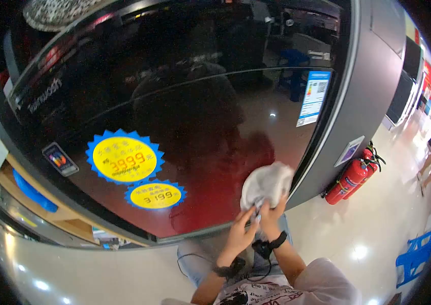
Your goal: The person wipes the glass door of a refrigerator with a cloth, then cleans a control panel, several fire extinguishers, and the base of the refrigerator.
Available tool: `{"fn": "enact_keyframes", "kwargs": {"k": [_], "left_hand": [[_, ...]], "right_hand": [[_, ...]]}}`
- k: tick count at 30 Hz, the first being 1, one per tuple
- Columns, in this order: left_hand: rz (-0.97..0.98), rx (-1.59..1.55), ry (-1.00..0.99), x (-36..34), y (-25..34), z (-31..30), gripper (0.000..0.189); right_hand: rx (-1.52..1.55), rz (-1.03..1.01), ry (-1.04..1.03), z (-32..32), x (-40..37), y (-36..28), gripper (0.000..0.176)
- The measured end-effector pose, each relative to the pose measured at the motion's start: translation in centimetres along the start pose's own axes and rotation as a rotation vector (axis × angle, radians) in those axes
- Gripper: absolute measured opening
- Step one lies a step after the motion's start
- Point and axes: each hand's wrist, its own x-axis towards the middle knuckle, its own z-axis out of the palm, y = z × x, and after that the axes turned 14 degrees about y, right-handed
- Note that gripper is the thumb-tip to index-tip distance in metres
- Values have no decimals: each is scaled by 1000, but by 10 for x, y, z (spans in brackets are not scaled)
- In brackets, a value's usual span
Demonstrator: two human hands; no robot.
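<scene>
A white cloth (265, 184), slightly blurred, overlaps the lower right part of a glossy dark appliance front (200, 152). My right hand (272, 219) grips the cloth's lower edge, fingers bent into the fabric. Just left of it, my left hand (241, 235) has its fingertips closed on the bunched greyish end of the same cloth. Both hands are close together below the cloth, with black bands on the wrists. A large yellow and blue price sticker (125, 156) and a smaller one (155, 195) are on the panel, left of my hands.
An energy label (313, 98) sits at the panel's upper right. Red fire extinguishers (347, 182) stand on the shiny floor to the right, beside the grey appliance side (365, 96). A blue stool (416, 256) is at lower right, and a wooden shelf (63, 206) at left.
</scene>
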Motion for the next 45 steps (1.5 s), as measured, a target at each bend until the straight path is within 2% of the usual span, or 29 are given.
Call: {"fn": "enact_keyframes", "kwargs": {"k": [1,3,5,7,9,11,12,13,15,17,18,20,21,24,25,26,27,28,29,30,31,32,34,35,37,40,42,43,45], "left_hand": [[50,-75,58,10,21,-7,41],[175,-71,170,27,51,-22,42],[247,-45,257,37,49,-25,38],[200,-32,354,45,24,-22,34],[171,-28,411,37,-6,-19,29],[15,-17,411,19,-35,-20,27],[7,-17,431,7,-57,-18,27],[-99,-2,390,-6,-83,-15,27],[-224,11,359,-31,-114,-13,28],[-556,182,39,-49,-135,-17,37],[-564,183,52,-67,-166,-16,37],[-380,554,-325,-105,-228,-12,51],[-382,557,-314,-113,-228,-14,51],[-452,541,-183,-122,-214,-38,46],[-392,334,58,-114,-204,-47,43],[-323,121,286,-108,-191,-54,40],[-342,79,476,-101,-177,-65,42],[-358,34,662,-93,-158,-79,45],[-363,12,728,-81,-122,-101,49],[-366,-9,792,-66,-83,-126,53],[-187,-92,860,-53,-48,-146,51],[-14,-174,921,-43,-26,-163,50],[116,-43,1109,-29,-20,-187,53],[111,-37,1096,-22,-22,-201,53],[-49,88,1143,-11,-36,-224,56],[-127,-43,1205,-17,-105,-241,58],[-242,-21,1109,-38,-161,-245,57],[-341,-5,1037,-50,-185,-241,56],[-360,163,938,-70,-218,-207,49]], "right_hand": [[89,13,47,12,25,-25,47],[53,-397,119,32,48,-20,52],[151,-454,71,64,84,-61,51],[45,-555,67,84,85,-71,55],[45,-557,27,83,64,-60,54],[-36,-588,-151,74,36,-51,49],[-1,-648,-181,75,16,-40,49],[32,-705,-213,75,-10,-23,49],[25,-797,-549,61,-69,30,49],[-65,110,-1126,40,-103,28,36],[-56,110,-1139,35,-121,47,36],[57,-634,-1467,33,-151,111,32],[67,-642,-1469,29,-150,120,32],[-231,-49,-1670,36,-166,129,30],[-213,-53,-1675,46,-164,107,30],[40,-179,-1523,57,-147,57,30],[275,-300,-1347,69,-128,10,30],[284,-328,-1275,80,-115,-26,29],[290,-355,-1200,94,-106,-55,28],[374,-488,-1043,112,-104,-73,34],[453,-610,-882,128,-104,-92,40],[548,-643,-794,139,-92,-122,37],[682,-709,-656,163,-80,-169,28],[720,-746,-603,176,-84,-183,22],[684,-724,-634,201,-107,-186,21],[607,-768,-765,203,-162,-146,28],[458,-920,-872,190,-189,-112,38],[439,-905,-878,183,-199,-91,38],[431,-885,-1075,162,-213,-51,40]]}}
